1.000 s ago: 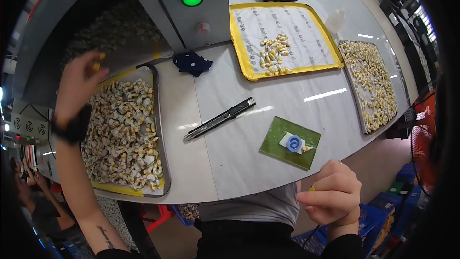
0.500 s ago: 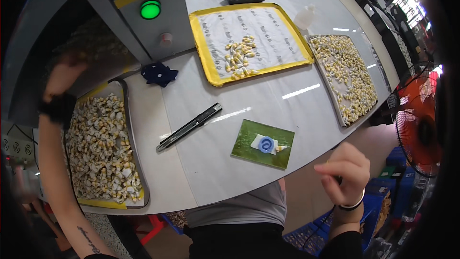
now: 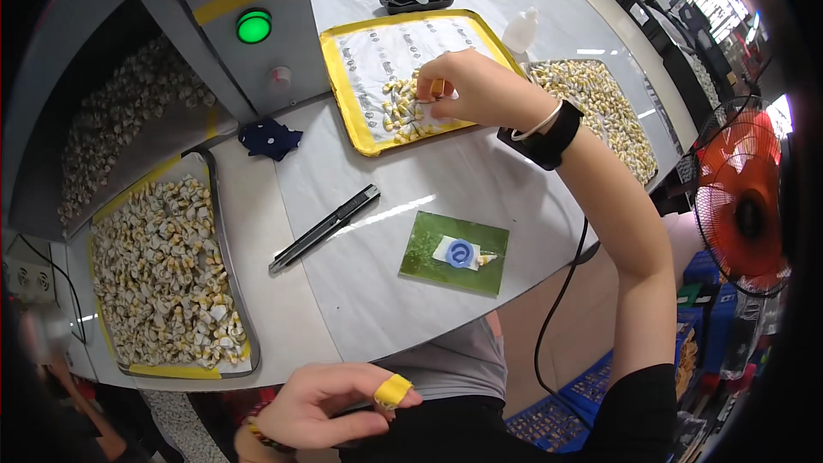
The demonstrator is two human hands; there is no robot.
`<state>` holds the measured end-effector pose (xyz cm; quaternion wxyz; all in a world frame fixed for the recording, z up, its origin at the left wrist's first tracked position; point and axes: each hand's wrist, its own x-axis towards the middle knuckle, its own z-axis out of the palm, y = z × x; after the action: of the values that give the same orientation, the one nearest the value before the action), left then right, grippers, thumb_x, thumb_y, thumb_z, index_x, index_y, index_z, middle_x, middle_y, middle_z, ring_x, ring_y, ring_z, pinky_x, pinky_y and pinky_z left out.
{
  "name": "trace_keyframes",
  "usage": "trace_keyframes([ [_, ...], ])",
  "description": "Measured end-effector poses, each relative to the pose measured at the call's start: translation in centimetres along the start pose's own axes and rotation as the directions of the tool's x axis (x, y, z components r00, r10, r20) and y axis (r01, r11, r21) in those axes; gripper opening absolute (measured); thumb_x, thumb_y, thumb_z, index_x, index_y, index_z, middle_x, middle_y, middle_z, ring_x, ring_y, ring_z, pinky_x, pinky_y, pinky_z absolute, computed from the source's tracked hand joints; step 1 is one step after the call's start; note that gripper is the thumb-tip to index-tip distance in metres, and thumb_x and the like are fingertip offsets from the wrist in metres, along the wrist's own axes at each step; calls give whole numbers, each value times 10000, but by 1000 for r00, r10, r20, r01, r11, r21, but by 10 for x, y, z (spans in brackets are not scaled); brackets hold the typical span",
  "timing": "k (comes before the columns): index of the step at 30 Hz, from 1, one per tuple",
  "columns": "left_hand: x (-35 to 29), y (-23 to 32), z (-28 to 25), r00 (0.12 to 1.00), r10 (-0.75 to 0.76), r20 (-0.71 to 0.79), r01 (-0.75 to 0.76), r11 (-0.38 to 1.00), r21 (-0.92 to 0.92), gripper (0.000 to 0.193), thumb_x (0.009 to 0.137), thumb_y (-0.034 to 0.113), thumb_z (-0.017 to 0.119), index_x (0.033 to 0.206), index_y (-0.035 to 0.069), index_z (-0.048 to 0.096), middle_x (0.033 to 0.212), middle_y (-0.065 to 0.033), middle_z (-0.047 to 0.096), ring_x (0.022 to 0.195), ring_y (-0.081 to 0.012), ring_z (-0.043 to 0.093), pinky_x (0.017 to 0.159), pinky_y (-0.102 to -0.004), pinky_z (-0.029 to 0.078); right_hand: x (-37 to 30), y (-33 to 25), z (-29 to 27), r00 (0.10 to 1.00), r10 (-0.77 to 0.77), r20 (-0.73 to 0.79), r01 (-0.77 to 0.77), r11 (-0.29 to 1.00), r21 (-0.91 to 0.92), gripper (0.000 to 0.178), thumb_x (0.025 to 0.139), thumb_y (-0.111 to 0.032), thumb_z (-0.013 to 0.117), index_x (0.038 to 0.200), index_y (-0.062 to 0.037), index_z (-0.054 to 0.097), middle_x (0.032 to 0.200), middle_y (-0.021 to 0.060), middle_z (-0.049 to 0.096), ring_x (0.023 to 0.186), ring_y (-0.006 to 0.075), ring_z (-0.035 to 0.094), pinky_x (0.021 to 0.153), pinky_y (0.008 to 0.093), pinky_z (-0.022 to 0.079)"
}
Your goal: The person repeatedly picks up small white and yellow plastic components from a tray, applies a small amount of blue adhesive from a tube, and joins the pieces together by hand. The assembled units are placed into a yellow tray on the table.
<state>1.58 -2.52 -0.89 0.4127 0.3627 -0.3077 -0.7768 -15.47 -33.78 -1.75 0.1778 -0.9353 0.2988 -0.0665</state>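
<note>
- The grey worktable (image 3: 446, 180) fills the view; compared with half a second ago the view has shifted, so the trays sit lower and closer.
- The tray of small pale parts (image 3: 163, 274), at the left hand half a second ago, now lies well beyond and to the left of it.
- The yellow-rimmed tray (image 3: 343, 77) now lies directly under the right hand (image 3: 467, 86).
- The right hand, earlier low at the table's near edge, now reaches out over the yellow-rimmed tray; its fingers are pinched together on one small pale piece (image 3: 437, 87) at the pile of pieces (image 3: 403, 107).
- The left hand (image 3: 330, 407), earlier raised at the left tray, now hangs below the table's near edge, loosely half-curled and holding nothing, a yellow finger cot (image 3: 393, 391) on one fingertip.
- The black utility knife (image 3: 326, 228) and the green card (image 3: 454, 253) lie untouched between the two hands.
</note>
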Motion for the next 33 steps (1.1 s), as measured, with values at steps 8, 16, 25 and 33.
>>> trace_keyframes([
  [8, -4, -49, 0, 966, 246, -79, -257, 880, -398, 407, 845, 80, 661, 1158, -93, 466, 991, -233, 636, 827, -213, 643, 740, -272, 507, 5, 6, 17, 986, -87, -144, 78, 995, -64, 138, 810, -103, 611, 894, 7, 616, 848, 163, 649, 792, 312, 618, 714, 366, 487],
  [16, 6, -52, -14, 917, 395, -49, -374, 814, -445, 519, 799, 377, 695, 991, -91, 578, 867, -207, 635, 763, -209, 637, 630, -288, 518, -91, -77, -11, 933, -197, -300, 248, 958, 142, 139, 770, 42, 603, 897, -11, 611, 765, 115, 593, 672, 256, 593, 574, 315, 474],
  [25, 15, -42, -9, 977, 174, -121, -211, 846, -490, 528, 755, 331, 750, 1044, -64, 552, 895, -181, 651, 784, -222, 664, 703, -278, 545, -140, -82, 16, 935, -336, -116, 324, 939, -115, 280, 639, -42, 630, 915, 2, 617, 815, 66, 574, 699, 196, 574, 573, 280, 490],
  [33, 24, -52, -7, 974, 210, -88, -224, 822, -523, 496, 806, 300, 711, 1071, -80, 536, 908, -172, 652, 854, -219, 657, 767, -314, 543, -134, -86, 15, 931, -360, 65, 366, 907, -209, 272, 632, -46, 655, 896, 5, 614, 845, 83, 573, 716, 207, 579, 570, 293, 492],
])
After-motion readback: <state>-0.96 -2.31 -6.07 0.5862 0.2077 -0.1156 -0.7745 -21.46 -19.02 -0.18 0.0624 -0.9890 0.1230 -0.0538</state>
